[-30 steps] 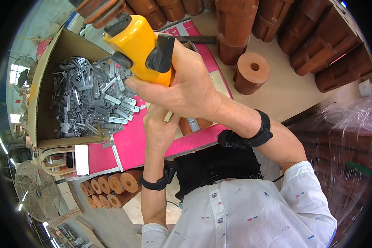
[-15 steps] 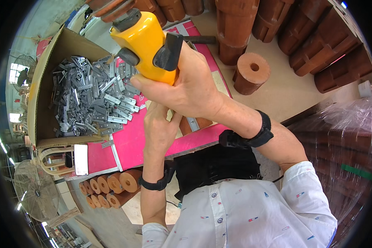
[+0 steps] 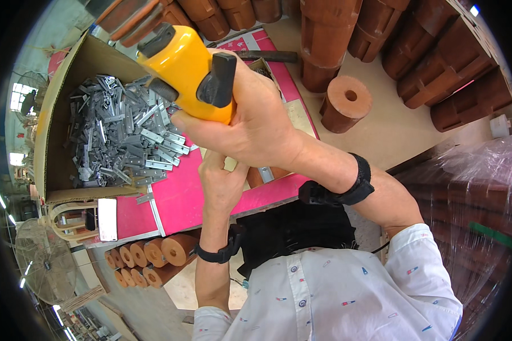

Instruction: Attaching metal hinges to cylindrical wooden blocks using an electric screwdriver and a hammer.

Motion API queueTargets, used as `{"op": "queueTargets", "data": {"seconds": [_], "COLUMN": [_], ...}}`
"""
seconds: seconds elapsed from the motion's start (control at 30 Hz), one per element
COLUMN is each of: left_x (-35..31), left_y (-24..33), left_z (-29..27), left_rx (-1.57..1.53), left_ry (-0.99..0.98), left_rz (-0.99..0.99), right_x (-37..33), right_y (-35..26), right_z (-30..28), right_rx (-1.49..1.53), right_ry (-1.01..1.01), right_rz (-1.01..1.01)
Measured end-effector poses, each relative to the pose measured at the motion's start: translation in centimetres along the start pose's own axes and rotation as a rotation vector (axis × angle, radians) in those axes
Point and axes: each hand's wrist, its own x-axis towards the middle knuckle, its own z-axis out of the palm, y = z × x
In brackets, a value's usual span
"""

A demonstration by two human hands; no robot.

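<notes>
Cardboard box (image 3: 60, 91) of grey metal brackets (image 3: 119, 133), pink table (image 3: 182, 196).

The yellow power tool (image 3: 188, 71) is tipping further over: a second ago its body lay lower and flatter across the right hand (image 3: 250, 122), now its black-capped end points up toward the top left, over the edge of the cardboard box (image 3: 68, 74) of grey metal brackets (image 3: 119, 133). The right hand has rolled with it, knuckles turning upward. The left hand (image 3: 222, 182) sits tucked a little deeper beneath the right palm, more hidden than before
</notes>
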Motion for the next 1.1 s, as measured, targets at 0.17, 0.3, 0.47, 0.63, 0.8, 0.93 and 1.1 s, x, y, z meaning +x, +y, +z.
{"op": "queueTargets", "data": {"seconds": [0.17, 0.3, 0.47, 0.63, 0.8, 0.93, 1.1], "left_x": [0.0, 0.1, -0.1, -0.6, -0.2, 0.7, 0.3], "left_y": [0.4, 0.1, -0.3, -0.5, 0.3, 1.0, -0.5], "left_z": [0.0, 0.0, -0.1, 0.0, 0.5, 0.8, 2.3], "left_rx": [-0.038, -0.03, -0.043, -0.233, -0.328, -0.377, -0.332], "left_ry": [0.014, 0.0, -0.082, -0.299, -0.262, -0.332, -0.285], "left_rz": [-0.032, -0.023, -0.122, -0.149, -0.152, -0.168, -0.07], "right_x": [0.0, 0.1, 0.0, 0.1, 0.1, 0.1, 0.2], "right_y": [0.2, 0.1, 0.2, 0.0, -0.2, -0.3, -0.2], "right_z": [0.1, -0.1, 0.1, -0.1, 0.0, -0.1, 0.0], "right_rx": [-0.044, -0.07, -0.047, -0.06, -0.046, -0.022, 0.053], "right_ry": [-0.021, -0.034, -0.054, -0.076, -0.114, -0.124, -0.146], "right_rz": [-0.001, -0.02, -0.051, 0.024, 0.041, 0.09, 0.144]}}
